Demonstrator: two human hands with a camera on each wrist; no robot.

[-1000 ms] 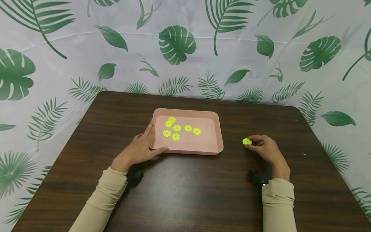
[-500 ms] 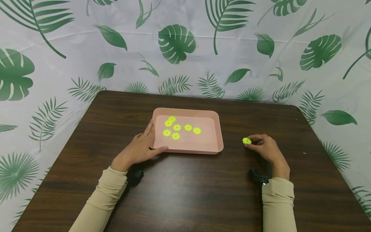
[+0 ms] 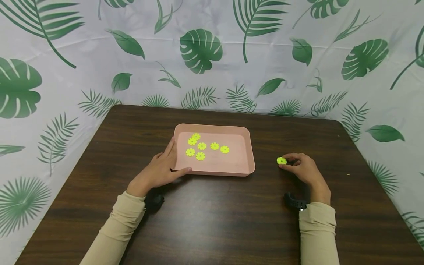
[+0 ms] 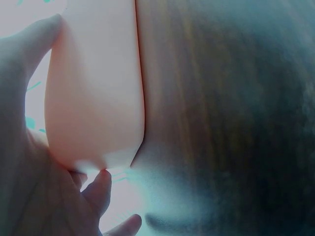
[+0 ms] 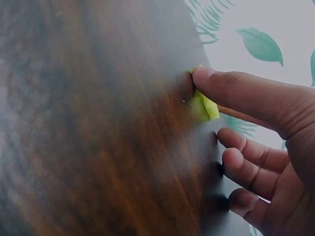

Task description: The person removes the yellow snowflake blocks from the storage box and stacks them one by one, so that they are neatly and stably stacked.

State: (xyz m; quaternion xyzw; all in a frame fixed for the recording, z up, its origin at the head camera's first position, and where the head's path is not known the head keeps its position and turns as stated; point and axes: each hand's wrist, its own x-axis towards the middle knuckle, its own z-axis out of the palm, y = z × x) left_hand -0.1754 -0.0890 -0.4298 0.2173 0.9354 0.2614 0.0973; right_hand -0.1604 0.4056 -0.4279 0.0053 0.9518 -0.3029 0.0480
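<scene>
My left hand (image 3: 159, 167) rests against the left end of a shallow pink tray (image 3: 238, 170), with fingers stretched along that end and the thumb on the near rim. The left wrist view shows the thumb and fingertips touching the tray's outer wall (image 4: 98, 98). Several flat yellow-green notched discs (image 3: 200, 156) lie in the tray, mostly in its left half, two of them overlapping. Right of the tray, my right hand (image 3: 305, 169) pinches one more such notched disc (image 3: 281, 161) between thumb and forefinger, low at the tabletop. In the right wrist view the thumb partly hides this disc (image 5: 209, 107).
Both hands and the tray are on a dark wood-grain table (image 3: 212, 221). A tiny pale speck (image 3: 347, 174) lies right of my right hand. Behind the table hangs a white cloth (image 3: 232, 77) printed with green leaves. Dark straps (image 3: 294, 201) circle the wrists.
</scene>
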